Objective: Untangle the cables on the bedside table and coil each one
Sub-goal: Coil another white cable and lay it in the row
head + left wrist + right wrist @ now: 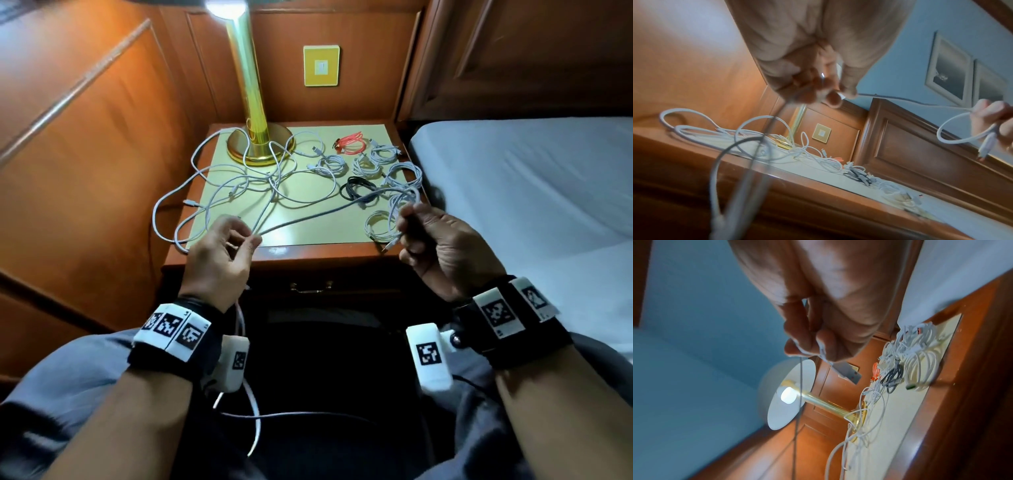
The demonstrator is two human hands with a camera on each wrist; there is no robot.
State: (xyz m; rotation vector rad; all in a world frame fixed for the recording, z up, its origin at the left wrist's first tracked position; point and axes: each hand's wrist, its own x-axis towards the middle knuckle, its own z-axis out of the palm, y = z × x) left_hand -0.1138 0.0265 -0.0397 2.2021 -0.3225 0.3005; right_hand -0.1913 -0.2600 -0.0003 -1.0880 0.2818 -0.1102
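Left hand (pixel 219 253) pinches the white cable (pixel 318 214) between thumb and fingertips; right hand (pixel 442 243) is curled round its first small loop, USB plug (pixel 846 373) hanging just below the fingers. The cable spans between our hands above the near edge of the bedside table (pixel 325 253). We judge it light, limp and a bit slick, so grip near the plug and feed slack through the left. The loose tangle (pixel 246 185) lies left, some loops overhanging the left edge, wrapped near the lamp base (pixel 260 144): snag risk. Finished coils (pixel 373 164) sit far right. Open room is toward us, off the near edge.
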